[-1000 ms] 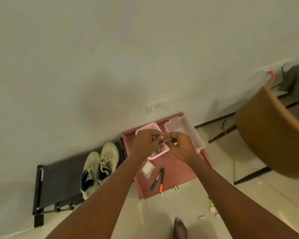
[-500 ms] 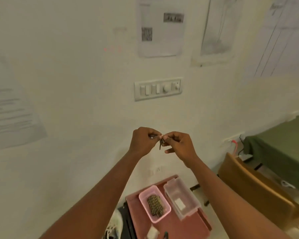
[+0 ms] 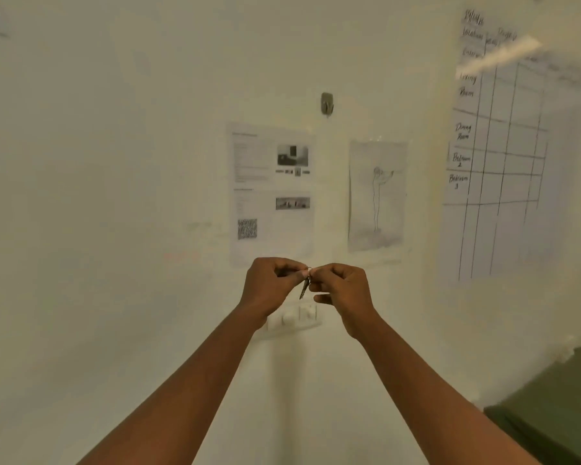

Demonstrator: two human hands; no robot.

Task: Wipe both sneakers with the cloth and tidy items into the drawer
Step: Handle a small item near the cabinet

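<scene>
Both my hands are raised in front of the wall and meet at a small key on a metal ring. My left hand pinches the ring from the left with curled fingers. My right hand pinches it from the right. The key hangs down between the two hands. A grey wall hook sits on the wall well above them. Sneakers, cloth and drawer are out of view.
Printed sheets and a pencil sketch hang on the wall behind the hands. A hand-drawn room chart is at the right. A white switch plate shows below the hands. A green-covered surface fills the lower right corner.
My view has swung up from the floor to the wall. Both hands rose together with the key ring, leaving the pink tray, baskets and sneakers below the frame.
</scene>
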